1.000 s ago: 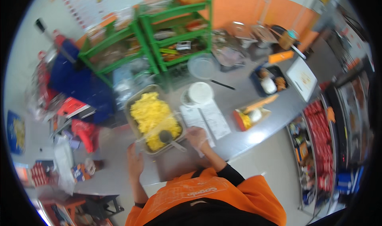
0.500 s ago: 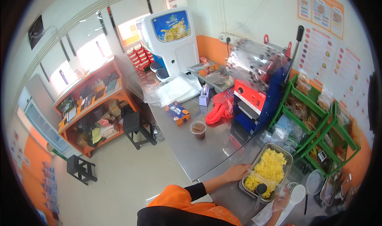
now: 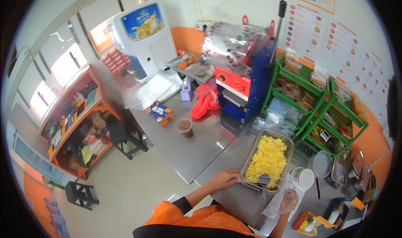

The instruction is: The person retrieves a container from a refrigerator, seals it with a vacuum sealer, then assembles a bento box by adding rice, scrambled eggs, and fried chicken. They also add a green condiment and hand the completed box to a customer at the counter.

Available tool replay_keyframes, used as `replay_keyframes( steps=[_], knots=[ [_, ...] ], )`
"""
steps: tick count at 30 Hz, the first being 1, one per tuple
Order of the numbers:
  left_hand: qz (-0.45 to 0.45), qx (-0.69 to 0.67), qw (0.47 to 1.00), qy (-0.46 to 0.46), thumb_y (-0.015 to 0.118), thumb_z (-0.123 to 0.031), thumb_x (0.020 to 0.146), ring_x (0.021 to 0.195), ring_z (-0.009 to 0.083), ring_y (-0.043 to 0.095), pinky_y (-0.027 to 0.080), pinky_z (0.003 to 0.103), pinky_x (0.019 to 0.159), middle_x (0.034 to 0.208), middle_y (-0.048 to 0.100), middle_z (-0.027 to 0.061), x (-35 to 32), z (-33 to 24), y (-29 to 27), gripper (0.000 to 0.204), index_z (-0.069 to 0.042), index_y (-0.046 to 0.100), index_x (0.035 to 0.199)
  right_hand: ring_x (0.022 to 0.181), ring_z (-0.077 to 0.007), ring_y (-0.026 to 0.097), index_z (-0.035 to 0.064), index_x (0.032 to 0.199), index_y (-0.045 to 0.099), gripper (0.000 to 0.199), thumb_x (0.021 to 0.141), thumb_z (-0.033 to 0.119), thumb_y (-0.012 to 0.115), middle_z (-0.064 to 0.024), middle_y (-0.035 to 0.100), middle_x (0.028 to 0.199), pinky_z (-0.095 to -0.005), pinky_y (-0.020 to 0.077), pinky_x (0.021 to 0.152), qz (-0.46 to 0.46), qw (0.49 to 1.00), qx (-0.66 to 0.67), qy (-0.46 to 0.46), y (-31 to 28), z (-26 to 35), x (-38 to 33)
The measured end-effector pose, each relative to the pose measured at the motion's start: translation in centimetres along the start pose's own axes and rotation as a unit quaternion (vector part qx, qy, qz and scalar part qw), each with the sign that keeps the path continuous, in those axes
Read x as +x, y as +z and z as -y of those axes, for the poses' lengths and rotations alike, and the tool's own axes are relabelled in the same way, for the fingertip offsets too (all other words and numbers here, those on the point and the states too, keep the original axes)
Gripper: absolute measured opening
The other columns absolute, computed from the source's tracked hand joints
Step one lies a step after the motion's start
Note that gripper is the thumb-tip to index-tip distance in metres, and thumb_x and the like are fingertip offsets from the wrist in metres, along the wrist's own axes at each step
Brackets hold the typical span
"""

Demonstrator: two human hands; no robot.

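**Left hand now farther out from the scoop; both hands at the near end of the tray**

Compared with half a second ago, the counter sits farther left in the frame and the left hand (image 3: 224,180) is farther from the scoop (image 3: 264,179). Both hands are lower relative to the tray (image 3: 289,149), while the yellow crumbly food (image 3: 268,156) keeps its heap. The handling therefore seems to concern the clear film (image 3: 253,181) rather than the food.

From the left: a white drink dispenser (image 3: 146,37) fills the upper left; below it, a cup of brown contents (image 3: 185,129) stands on the counter. At upper centre is a red-and-blue sealing machine (image 3: 233,82).

At lower centre, the left hand's fingers are narrowed together beside the tray's left rim; whether they pinch the film, I cannot tell. The tray lies right of centre, film crossing its near end. The black scoop rests there, handle over the rim, probably in the film's way.

The right hand, in a clear glove, is loosely curled over paper sheets (image 3: 273,205) at lower right, its grip unclear. A white round lid (image 3: 306,178) and a black stick (image 3: 318,188) crowd that side, below the green racks (image 3: 305,73).
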State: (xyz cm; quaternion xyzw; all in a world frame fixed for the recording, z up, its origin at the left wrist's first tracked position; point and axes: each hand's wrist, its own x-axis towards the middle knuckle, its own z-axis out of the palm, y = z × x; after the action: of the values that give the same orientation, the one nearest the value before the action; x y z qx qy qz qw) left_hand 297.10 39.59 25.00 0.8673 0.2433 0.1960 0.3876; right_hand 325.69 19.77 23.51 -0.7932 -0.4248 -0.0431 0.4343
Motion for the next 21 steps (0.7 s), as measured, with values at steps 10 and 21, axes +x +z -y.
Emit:
replay_keyframes(
  steps=[10, 21],
  knots=[
    [0.008, 0.267, 0.936, -0.229, 0.056, -0.025, 0.085, 0.108, 0.029, 0.054, 0.045, 0.04, 0.091, 0.111, 0.058, 0.0111, -4.2, -2.1, 4.5, 0.024, -0.008, 0.064, 0.1, 0.071, -0.0289, 0.064, 0.0061, 0.073, 0.069, 0.011, 0.076, 0.017, 0.066, -0.0126, 0.066, 0.072, -0.0382, 0.0498, 0.068, 0.191, 0.975, -0.099, 0.064, -4.5, -0.6, -9.1],
    [0.273, -0.099, 0.954, 0.076, 0.055, -0.008, 0.084, 0.098, 0.0225, 0.054, 0.045, 0.032, 0.08, 0.1, 0.053, 0.0086, -0.7, -29.4, 17.5, 0.018, -0.005, 0.053, 0.102, 0.12, -0.0259, 0.05, 0.0067, 0.146, 0.025, 0.07, 0.096, 0.053, 0.038, -0.0167, 0.044, 0.138, -0.0374, 0.0379, 0.103, 0.168, 0.87, 0.367, 0.284, -27.8, -6.0, -22.9]
  ],
)
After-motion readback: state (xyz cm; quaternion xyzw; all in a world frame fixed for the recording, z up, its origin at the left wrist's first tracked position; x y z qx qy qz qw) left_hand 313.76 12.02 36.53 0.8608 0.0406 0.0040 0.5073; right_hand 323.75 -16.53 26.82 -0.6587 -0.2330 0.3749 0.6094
